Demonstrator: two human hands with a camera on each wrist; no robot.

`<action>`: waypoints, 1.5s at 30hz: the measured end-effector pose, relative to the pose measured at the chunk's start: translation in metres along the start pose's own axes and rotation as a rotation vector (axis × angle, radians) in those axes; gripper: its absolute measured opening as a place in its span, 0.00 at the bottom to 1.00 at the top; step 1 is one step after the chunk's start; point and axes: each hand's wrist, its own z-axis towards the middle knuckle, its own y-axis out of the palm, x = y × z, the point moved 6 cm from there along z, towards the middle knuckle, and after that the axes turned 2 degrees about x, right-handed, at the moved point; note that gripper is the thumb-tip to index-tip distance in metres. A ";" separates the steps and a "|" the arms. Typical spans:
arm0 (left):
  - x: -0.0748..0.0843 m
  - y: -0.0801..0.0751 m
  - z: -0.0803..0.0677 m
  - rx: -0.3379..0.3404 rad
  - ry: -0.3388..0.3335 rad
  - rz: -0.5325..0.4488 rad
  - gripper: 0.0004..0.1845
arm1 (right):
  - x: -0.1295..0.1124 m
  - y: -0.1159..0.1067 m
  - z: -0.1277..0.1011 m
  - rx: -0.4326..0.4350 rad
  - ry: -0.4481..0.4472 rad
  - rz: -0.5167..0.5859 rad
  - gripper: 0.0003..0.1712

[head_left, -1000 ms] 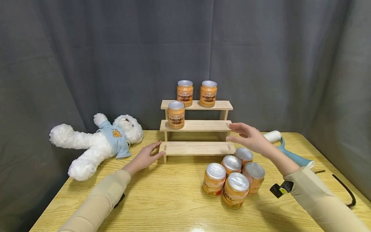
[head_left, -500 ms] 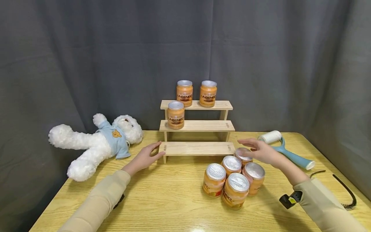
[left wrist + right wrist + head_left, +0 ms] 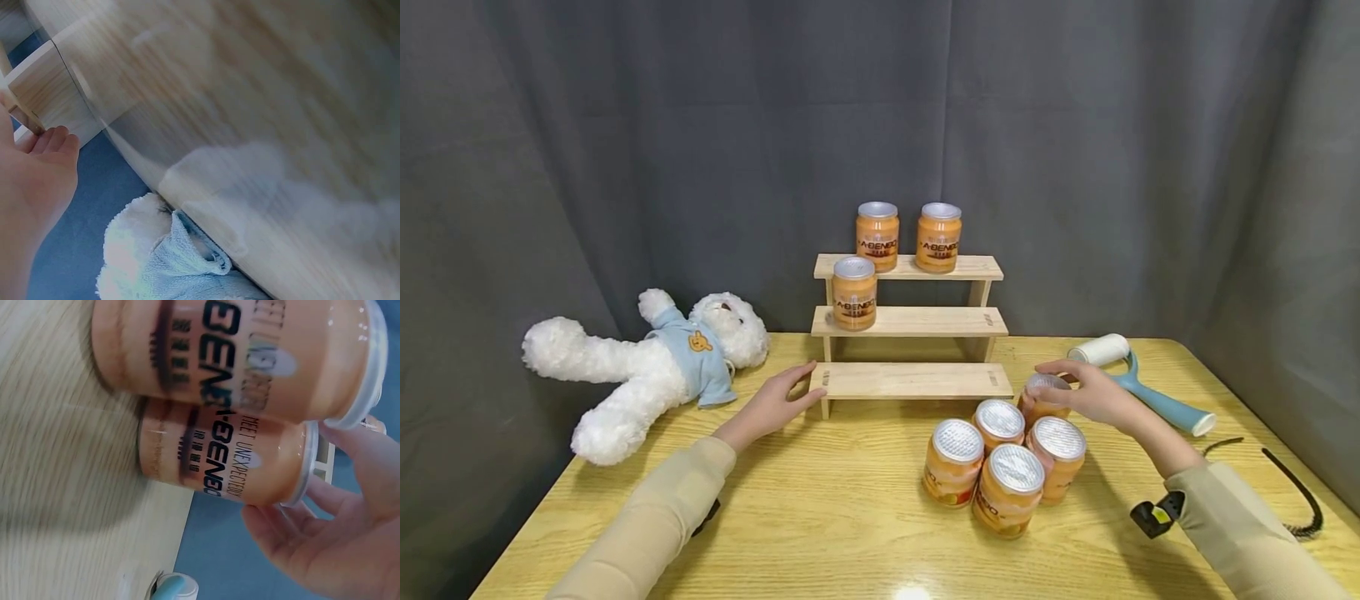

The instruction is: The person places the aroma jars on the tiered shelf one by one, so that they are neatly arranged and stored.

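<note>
Head view shows the right hand (image 3: pixel 1093 396) gripping the rim of the rear jar (image 3: pixel 1043 398) among five on the table (image 3: pixel 820 517), while the left hand (image 3: pixel 771 404), fingers straight, touches the wooden shelf (image 3: pixel 910 379).

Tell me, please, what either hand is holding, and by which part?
The right hand grips the rearmost jar by its lid rim; the left hand only touches the wooden shelf.
</note>
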 end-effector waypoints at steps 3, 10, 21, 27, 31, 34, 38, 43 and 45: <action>-0.001 0.000 0.000 -0.005 -0.001 0.002 0.39 | 0.004 -0.002 0.002 0.025 0.005 0.010 0.32; -0.002 0.001 0.001 -0.002 -0.001 0.009 0.39 | 0.010 -0.007 0.006 0.115 0.071 -0.024 0.32; 0.000 0.001 0.002 -0.012 -0.003 0.004 0.38 | 0.025 -0.002 -0.006 -0.006 0.142 0.004 0.50; 0.000 0.000 0.000 -0.007 -0.007 0.015 0.38 | 0.031 0.002 -0.011 0.017 0.159 0.038 0.50; 0.000 0.000 0.000 -0.004 -0.006 0.017 0.38 | 0.031 0.002 -0.012 0.053 0.160 0.046 0.48; 0.001 0.000 0.000 -0.004 -0.007 0.016 0.38 | 0.032 0.002 -0.012 0.078 0.163 0.038 0.48; 0.002 0.001 -0.001 -0.009 -0.009 0.009 0.39 | 0.032 -0.004 -0.013 0.120 0.164 -0.002 0.48; 0.003 0.000 -0.002 -0.005 -0.008 -0.004 0.39 | 0.028 -0.014 -0.010 0.175 0.128 0.019 0.46; 0.003 -0.001 -0.002 0.007 -0.003 -0.004 0.38 | 0.024 -0.019 -0.008 0.204 0.108 0.037 0.44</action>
